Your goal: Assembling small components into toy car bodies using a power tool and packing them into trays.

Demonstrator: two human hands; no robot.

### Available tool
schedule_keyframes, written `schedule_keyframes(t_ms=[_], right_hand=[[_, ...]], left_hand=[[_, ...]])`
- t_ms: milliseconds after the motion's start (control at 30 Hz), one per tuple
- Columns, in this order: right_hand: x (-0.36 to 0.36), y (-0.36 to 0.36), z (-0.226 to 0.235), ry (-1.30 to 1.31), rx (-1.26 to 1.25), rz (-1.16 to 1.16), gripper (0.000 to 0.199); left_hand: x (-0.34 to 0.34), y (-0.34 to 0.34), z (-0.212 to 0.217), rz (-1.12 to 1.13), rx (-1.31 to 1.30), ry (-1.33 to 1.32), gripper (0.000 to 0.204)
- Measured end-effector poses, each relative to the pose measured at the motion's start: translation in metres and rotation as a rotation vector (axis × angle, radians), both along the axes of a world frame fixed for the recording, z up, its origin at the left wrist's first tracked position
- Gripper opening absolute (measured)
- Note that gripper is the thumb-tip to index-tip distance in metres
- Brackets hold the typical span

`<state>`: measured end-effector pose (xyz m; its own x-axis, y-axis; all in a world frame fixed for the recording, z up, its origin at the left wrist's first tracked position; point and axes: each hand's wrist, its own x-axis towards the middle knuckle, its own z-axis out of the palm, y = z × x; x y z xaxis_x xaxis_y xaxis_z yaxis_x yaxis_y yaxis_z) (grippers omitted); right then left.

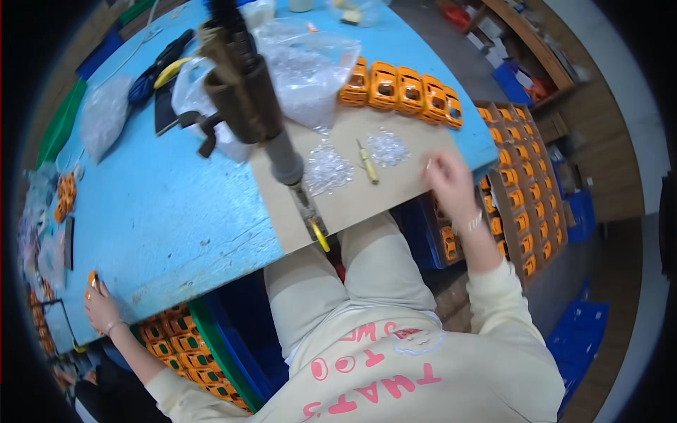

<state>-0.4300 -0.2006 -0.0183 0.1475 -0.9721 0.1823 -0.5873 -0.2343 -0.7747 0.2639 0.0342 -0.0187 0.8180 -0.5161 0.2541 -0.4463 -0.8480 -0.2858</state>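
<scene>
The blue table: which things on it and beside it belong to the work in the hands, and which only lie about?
In the work:
- left hand touching a small orange toy car
- right hand over the cardboard sheet
- clear small parts
- row of orange toy cars

Lying about:
- yellow screwdriver
- hanging power tool
- plastic bag

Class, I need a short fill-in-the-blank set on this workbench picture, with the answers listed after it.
1. The toy car bodies lined up on the table are ____ in colour.
2. The table top is painted ____.
3. The right hand hovers over a ____ sheet.
4. The left hand rests at the table's ____ edge.

Answers: orange; blue; cardboard; left
</scene>
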Motion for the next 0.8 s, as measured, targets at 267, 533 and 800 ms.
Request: schedule_keyframes(t_ms=[267,533,800], right_hand=[[-0.079,-0.109,-0.021,0.683,-0.363,-0.249,0.023],[-0.098,-0.018,0.004,-0.277,-0.106,-0.271,0.025],[0.007,0.138,-0.001,-1.101,0.840,0.359,0.037]], left_hand=[[-0.278,-0.046,-0.006,-0.865,-0.643,0.603,0.018],[-0.445,-0.045,0.000,-0.743,-0.666,2.220,0.027],[-0.501,-0.059,-0.001,-0.237,-1.276,2.623,0.047]])
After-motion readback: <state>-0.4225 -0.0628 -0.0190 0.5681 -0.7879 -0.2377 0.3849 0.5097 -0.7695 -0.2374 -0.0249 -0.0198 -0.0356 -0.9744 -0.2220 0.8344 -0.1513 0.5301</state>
